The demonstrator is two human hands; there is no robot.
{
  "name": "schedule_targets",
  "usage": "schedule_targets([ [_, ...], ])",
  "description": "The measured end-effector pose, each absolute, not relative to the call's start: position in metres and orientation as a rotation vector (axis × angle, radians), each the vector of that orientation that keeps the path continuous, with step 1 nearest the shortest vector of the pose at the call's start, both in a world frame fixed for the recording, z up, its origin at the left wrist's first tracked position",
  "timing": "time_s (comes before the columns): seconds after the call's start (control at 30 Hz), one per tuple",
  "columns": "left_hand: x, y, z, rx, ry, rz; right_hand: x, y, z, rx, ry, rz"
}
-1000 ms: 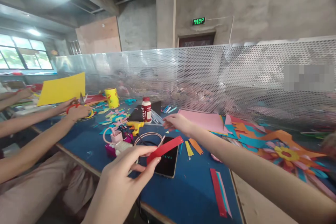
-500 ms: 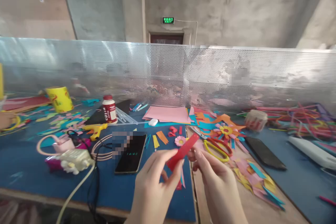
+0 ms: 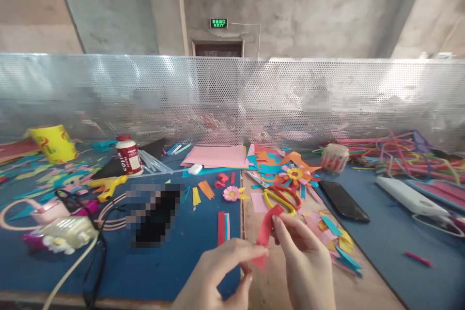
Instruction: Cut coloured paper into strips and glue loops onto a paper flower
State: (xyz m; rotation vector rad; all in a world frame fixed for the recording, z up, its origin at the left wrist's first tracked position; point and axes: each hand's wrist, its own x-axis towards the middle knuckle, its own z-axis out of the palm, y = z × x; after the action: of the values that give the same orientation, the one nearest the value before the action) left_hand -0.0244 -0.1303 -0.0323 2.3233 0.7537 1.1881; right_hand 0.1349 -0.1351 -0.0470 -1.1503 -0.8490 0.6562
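Observation:
A red paper strip (image 3: 266,232) is held between both hands, low in the middle of the head view. My left hand (image 3: 218,276) pinches its lower end with thumb and forefinger. My right hand (image 3: 305,261) grips its upper part, and the strip bends over the fingers. Both hands hover above the table's front edge, where a blue mat (image 3: 174,261) meets bare wood (image 3: 276,290). Just beyond the hands lie scissors (image 3: 281,198) with yellow and red handles and a small pink paper flower (image 3: 231,193).
A phone (image 3: 154,213) lies on the mat at left, a second phone (image 3: 343,201) at right. Further left are a white glue bottle (image 3: 128,156), a yellow glue gun (image 3: 107,185), a yellow cup (image 3: 53,143) and cables. Pink paper sheets (image 3: 216,156), coloured scraps and a perforated metal screen (image 3: 232,92) stand behind.
My view swung right, away from the people at left. My right hand came back from the far table and took hold of the red strip, which both hands now bend lower down.

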Motion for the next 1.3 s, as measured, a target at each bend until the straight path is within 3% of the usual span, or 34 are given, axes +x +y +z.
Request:
schedule_targets([
  [0.17, -0.021, -0.120, -0.025, 2.317, 0.527, 1.050, 0.144, -0.140, -0.050, -1.092, -1.013, 0.511],
  [0.4, -0.008, -0.113, -0.030, 2.186, 0.597, 1.273, 0.148, -0.144, -0.063, -0.990, -1.250, 0.148],
  [0.6, 0.010, -0.125, -0.028, 1.477, 0.841, 1.198, 0.141, -0.146, -0.073, -1.008, -1.214, 0.015],
  [1.3, 0.014, -0.129, -0.021, 1.170, 0.837, 1.362, 0.129, -0.150, -0.066, -1.013, -1.320, -0.138],
])
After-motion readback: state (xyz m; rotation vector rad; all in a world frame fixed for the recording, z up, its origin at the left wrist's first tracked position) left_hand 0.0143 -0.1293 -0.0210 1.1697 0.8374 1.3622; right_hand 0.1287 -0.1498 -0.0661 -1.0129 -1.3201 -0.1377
